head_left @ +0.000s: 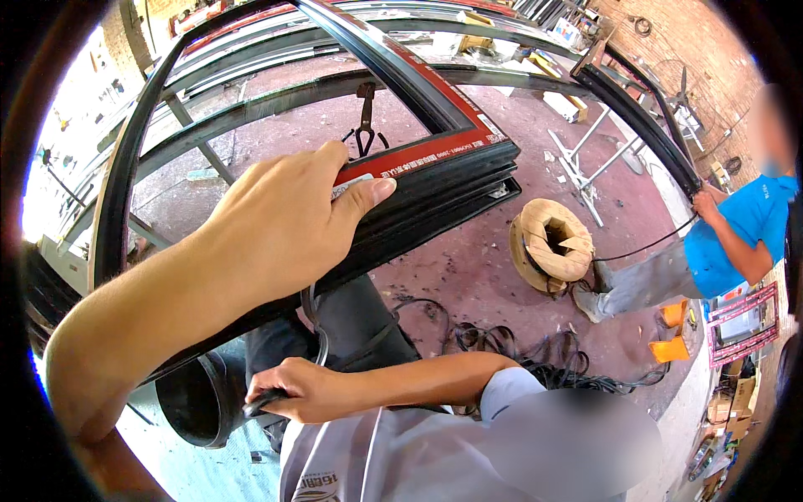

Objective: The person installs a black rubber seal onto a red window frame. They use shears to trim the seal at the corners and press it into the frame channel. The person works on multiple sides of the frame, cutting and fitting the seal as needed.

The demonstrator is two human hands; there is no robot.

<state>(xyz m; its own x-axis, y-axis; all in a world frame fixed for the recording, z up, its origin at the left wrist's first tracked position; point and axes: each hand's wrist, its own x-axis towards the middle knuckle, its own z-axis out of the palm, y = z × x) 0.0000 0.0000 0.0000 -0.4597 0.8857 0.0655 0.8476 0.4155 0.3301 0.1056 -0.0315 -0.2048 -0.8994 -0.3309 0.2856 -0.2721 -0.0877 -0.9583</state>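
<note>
Left hand [288, 213] grips black frame [439, 182]; cardboard boxes [741, 395], contents unclear.

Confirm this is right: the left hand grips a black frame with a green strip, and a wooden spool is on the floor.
No: in the head view, the strip is red; the left hand grips the black frame, and the wooden spool is on the floor.

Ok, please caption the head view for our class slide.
Left hand gripping a red-banded black frame, with a wooden spool on the floor.
</note>
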